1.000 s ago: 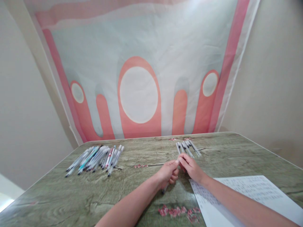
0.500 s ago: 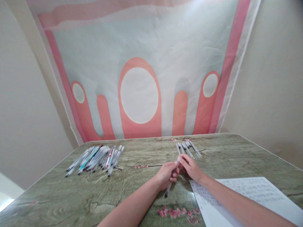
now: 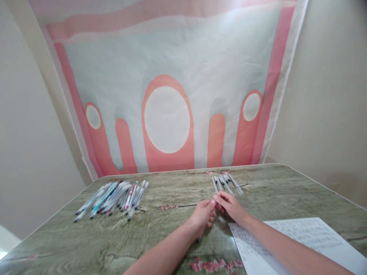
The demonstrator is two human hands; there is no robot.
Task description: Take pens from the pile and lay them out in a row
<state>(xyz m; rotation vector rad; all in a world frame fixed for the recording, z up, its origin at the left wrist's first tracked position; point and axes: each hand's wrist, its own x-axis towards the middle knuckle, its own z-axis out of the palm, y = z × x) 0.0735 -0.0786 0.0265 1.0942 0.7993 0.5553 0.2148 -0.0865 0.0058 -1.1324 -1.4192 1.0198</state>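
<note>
Pen in left hand grip, right hand fingertips touching its top

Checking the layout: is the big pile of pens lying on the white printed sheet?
No, the big pile of pens lies on the bare green table, far from the white printed sheet.

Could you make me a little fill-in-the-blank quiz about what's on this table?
1. The big pile of pens lies on the ____ side of the table.
2. The left hand and right hand meet around a single ____.
3. The printed sheet of paper lies under the ____ forearm.
4. The small row of pens lies just ____ the hands.

Missing words: left; pen; right; beyond
</note>
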